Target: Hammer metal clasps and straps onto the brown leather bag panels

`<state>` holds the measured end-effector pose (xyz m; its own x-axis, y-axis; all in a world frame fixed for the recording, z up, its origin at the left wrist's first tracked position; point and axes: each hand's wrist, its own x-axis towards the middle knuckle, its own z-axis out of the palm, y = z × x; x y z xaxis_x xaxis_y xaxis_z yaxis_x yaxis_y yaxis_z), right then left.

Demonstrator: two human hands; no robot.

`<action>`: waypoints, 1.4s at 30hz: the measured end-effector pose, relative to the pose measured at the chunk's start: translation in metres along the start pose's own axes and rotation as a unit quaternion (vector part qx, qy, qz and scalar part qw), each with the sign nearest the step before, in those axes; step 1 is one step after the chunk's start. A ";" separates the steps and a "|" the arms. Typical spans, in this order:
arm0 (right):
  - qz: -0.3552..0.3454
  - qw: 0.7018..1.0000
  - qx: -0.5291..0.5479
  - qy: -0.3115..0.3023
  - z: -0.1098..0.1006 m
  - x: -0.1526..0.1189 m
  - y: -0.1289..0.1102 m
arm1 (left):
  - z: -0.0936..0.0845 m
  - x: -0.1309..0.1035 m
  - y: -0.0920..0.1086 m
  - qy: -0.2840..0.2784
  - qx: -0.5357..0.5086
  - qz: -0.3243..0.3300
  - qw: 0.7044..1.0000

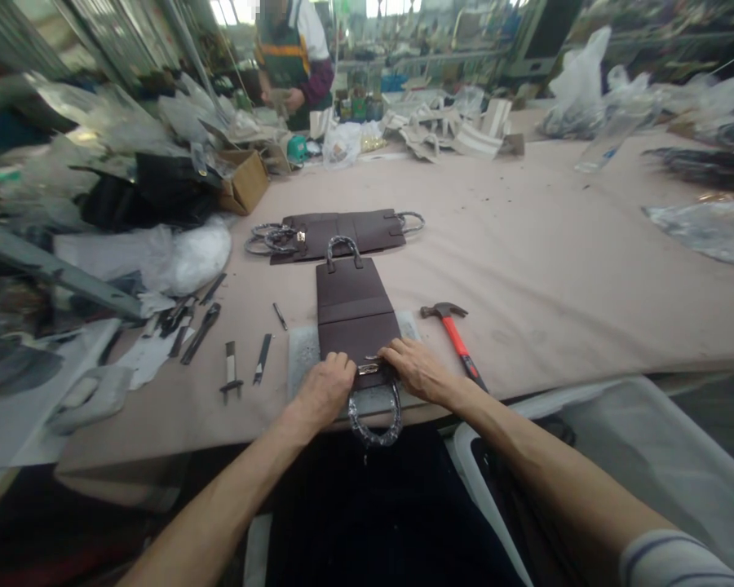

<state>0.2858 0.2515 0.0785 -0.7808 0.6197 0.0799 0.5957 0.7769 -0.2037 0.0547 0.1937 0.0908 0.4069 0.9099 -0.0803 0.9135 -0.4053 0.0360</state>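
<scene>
A dark brown leather handbag panel (355,297) lies flat in front of me, partly on a grey slab (302,359). It has a wrapped handle at each end and a gold metal clasp (368,369) near my end. My left hand (329,383) has its fingers curled on the panel's left edge beside the clasp. On the other side, my right hand (413,368) pinches the panel by the clasp, near a small strap. The near handle (376,417), covered in clear plastic, hangs toward me over the table edge. My fingertips are partly hidden.
A claw hammer (456,334) with a red handle lies right of the slab. Left are a pronged punch (231,375), a flat strip tool (263,359) and several other tools. More brown bag panels (342,232) lie behind. A person (297,65) stands across the table (556,269).
</scene>
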 end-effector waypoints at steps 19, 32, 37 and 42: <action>-0.059 0.983 0.140 0.099 0.016 -0.017 0.018 | 0.022 -0.021 -0.043 0.121 -0.065 0.164 0.977; 0.032 0.958 0.236 0.157 0.022 -0.025 -0.001 | 0.050 -0.036 -0.028 0.264 -0.110 0.092 0.954; 0.043 0.968 0.178 0.171 0.018 -0.015 -0.008 | 0.043 -0.037 -0.025 0.261 -0.213 0.012 0.941; 0.027 0.961 0.147 0.231 0.034 -0.012 -0.005 | 0.026 -0.035 -0.063 0.249 -0.221 -0.224 0.916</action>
<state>0.2859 0.2362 0.0454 -0.5435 0.6938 0.4725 0.5004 0.7198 -0.4812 -0.0173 0.1850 0.0654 -0.1598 0.9481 0.2748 0.8544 -0.0066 0.5196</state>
